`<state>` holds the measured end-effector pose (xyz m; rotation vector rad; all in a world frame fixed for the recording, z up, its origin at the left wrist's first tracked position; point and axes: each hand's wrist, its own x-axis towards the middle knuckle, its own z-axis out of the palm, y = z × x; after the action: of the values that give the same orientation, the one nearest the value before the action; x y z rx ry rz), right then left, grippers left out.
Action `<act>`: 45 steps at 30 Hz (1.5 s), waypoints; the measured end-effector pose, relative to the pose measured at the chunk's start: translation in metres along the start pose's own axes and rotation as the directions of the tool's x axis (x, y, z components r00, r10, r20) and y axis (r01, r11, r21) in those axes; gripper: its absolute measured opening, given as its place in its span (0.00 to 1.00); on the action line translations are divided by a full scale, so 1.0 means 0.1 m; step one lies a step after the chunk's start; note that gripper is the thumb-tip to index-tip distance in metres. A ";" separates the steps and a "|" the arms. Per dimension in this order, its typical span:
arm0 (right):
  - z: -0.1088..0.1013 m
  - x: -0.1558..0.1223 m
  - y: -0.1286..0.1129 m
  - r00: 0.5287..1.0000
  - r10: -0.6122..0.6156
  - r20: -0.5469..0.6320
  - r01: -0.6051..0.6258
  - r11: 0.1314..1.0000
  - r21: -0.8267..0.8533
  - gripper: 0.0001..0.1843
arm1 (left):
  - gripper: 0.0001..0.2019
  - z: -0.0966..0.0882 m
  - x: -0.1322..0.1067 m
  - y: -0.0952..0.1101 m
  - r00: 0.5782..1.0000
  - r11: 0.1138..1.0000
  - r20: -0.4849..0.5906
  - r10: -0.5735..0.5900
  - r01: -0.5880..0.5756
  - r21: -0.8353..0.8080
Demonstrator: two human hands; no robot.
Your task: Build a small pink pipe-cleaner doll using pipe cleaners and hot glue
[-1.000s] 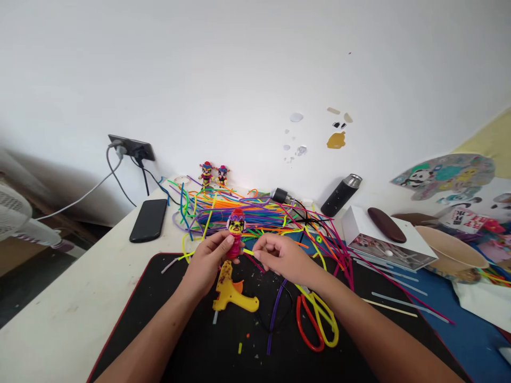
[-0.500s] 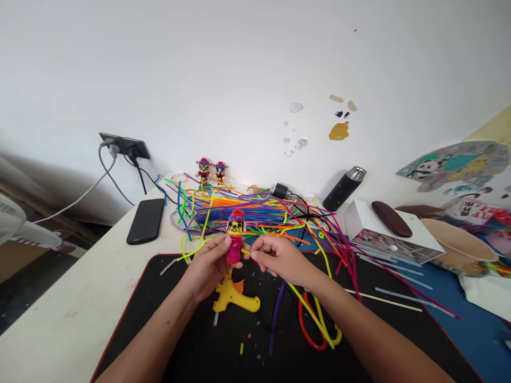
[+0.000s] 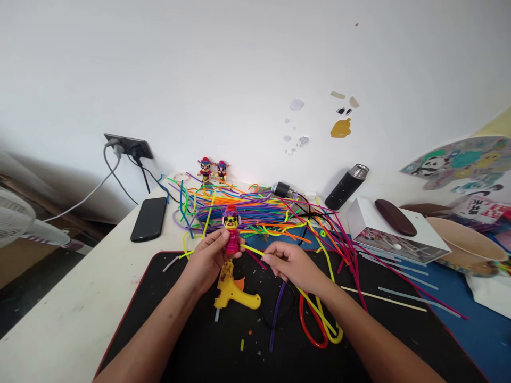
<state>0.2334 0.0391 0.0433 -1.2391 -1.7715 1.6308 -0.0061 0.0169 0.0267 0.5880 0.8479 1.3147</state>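
Observation:
My left hand [image 3: 207, 259] grips a small pipe-cleaner figure [image 3: 231, 229] with a pink body, yellow face and red hat, held upright above the black mat [image 3: 167, 330]. A yellow pipe cleaner [image 3: 252, 249] runs from the figure's body to my right hand [image 3: 289, 263], which pinches it and holds it taut to the right. Just below my hands lies a yellow glue gun [image 3: 233, 292] on the mat.
A heap of coloured pipe cleaners [image 3: 255, 213] covers the table behind. Red-and-yellow scissors [image 3: 319, 324] lie right of the glue gun. A black phone [image 3: 149, 218], two finished figures [image 3: 213, 170], a black flask [image 3: 346, 186], a white box [image 3: 395, 236] and a bowl [image 3: 463, 239] stand around.
My right hand has drawn the yellow pipe cleaner out to the right, away from the figure. My left hand has turned the figure slightly and kept it upright.

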 end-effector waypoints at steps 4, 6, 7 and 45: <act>-0.06 -0.04 -0.01 0.997 -0.044 -0.061 0.045 0.999 0.020 0.25 | 0.22 0.02 -0.01 -0.02 0.999 0.994 -0.018 0.031 -0.029 0.107; -0.06 -0.03 -0.05 0.991 -0.086 -0.104 0.087 0.996 0.013 0.25 | 0.24 0.04 -0.01 -0.04 0.999 0.984 -0.026 0.039 -0.034 0.174; -0.05 -0.03 -0.06 0.987 -0.106 -0.120 0.107 0.994 0.005 0.25 | 0.25 0.04 -0.01 -0.04 0.999 0.978 -0.025 0.042 -0.036 0.206; 0.23 0.16 -0.26 0.974 -0.190 -0.121 0.165 0.968 -0.189 0.13 | 0.24 0.01 -0.05 -0.10 0.999 0.945 0.048 0.023 -0.037 0.326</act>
<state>0.1981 0.0415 0.0589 -1.1992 -1.9128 1.2793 0.0004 0.0099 0.0209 0.8904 1.0329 1.1910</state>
